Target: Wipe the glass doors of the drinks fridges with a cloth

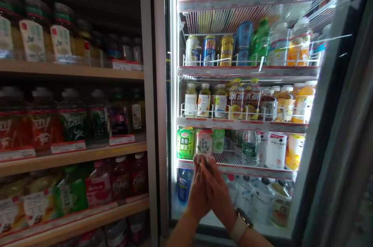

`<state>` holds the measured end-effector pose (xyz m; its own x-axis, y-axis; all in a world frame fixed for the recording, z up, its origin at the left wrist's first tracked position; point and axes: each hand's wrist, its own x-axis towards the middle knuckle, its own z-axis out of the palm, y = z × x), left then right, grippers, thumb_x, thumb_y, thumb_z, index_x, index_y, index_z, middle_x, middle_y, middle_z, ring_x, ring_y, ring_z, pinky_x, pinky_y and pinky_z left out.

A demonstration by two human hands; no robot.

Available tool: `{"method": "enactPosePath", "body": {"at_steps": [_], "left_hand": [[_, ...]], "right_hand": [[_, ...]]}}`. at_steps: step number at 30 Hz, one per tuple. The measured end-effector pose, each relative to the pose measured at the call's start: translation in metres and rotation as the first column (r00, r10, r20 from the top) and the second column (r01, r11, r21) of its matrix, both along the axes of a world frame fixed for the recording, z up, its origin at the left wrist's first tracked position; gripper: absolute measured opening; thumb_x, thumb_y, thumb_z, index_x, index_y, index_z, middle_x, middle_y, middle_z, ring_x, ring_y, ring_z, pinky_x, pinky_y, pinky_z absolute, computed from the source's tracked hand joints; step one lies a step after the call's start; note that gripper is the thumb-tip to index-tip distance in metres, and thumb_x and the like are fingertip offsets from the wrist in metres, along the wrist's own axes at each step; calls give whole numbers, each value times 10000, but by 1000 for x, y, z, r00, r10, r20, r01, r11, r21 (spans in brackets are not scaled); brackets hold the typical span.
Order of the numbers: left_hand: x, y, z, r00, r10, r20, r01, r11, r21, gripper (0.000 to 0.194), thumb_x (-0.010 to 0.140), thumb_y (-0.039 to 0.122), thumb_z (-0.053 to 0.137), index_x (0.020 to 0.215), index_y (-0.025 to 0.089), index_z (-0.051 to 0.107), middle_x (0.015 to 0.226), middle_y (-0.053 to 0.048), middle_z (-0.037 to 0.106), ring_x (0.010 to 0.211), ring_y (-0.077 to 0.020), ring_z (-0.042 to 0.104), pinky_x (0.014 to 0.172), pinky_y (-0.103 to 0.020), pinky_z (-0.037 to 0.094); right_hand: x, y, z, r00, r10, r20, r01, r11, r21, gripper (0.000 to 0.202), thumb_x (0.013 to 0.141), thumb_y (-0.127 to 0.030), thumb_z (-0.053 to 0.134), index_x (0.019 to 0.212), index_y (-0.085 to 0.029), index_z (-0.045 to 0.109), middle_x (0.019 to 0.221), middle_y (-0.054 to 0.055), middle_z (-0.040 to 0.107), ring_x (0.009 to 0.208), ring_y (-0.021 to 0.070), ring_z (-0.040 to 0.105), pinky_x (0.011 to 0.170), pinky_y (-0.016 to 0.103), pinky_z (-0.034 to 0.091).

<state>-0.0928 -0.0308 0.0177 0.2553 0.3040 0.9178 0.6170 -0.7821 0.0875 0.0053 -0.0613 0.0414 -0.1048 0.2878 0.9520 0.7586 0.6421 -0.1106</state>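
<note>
Both my hands are raised together in front of the lit drinks cooler, their fingers pressed close and pointing up. My left hand (pixel 198 192) is closed, and my right hand (pixel 215 184) leans against it from the right, also closed. A blurred whitish patch shows at the fingertips; whether it is a held thing, I cannot tell. Just behind the fingertips stands a bottle with a red and white label (pixel 204 141). Beside it on the same shelf is a green bottle (pixel 185 142). A watch (pixel 244 217) with a light strap is on my right wrist.
The cooler has several wire shelves of cans and bottles, with a shelf edge (pixel 241 170) near my hands. Its metal frame (pixel 159 103) stands on the left. Wooden shelves (pixel 87 157) farther left hold more bottles. A dark door edge (pixel 326 122) borders the right.
</note>
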Motion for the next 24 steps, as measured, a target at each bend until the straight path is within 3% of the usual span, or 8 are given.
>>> {"method": "enactPosePath", "body": {"at_steps": [3,7,14,18,24], "left_hand": [[3,0,0,997,-62,44,63,998,-10,789,901,212,443,1533,73,-8,1606,-177,107,1483,-253,87,1144,-429,383],[6,-3,-1,991,-120,-63,122,992,37,796,885,178,455,1544,138,11,1600,-163,149,1476,-261,135,1112,-446,417],[25,-15,-2,979,74,-190,-65,997,52,716,890,170,482,1535,190,171,1575,-125,265,1477,-267,158,1076,-427,446],[65,-24,25,967,76,-244,-58,995,80,749,876,145,474,1540,204,134,1585,-99,252,1483,-271,128,1097,-447,421],[139,-18,91,941,46,-336,15,984,177,784,876,189,485,1546,214,79,1600,-72,218,1493,-268,94,1144,-488,344]], "right_hand": [[8,6,0,993,-106,-61,103,994,-40,550,949,-125,392,1473,-292,375,1576,45,310,1402,230,388,1080,367,484],[31,10,1,982,-141,-124,140,990,-15,521,939,-113,420,1408,-333,473,1526,31,404,1327,216,494,991,325,551],[125,0,33,959,-169,-225,197,975,105,451,908,-64,448,1231,-308,647,1365,43,575,1199,203,601,955,352,575],[175,-7,48,936,-192,-296,241,960,141,372,904,-79,468,1092,-272,724,1365,53,563,1126,201,631,932,387,589],[224,-17,74,907,-223,-358,315,922,225,329,896,-73,476,1005,-244,736,1353,63,559,1127,186,614,909,405,597]]}}
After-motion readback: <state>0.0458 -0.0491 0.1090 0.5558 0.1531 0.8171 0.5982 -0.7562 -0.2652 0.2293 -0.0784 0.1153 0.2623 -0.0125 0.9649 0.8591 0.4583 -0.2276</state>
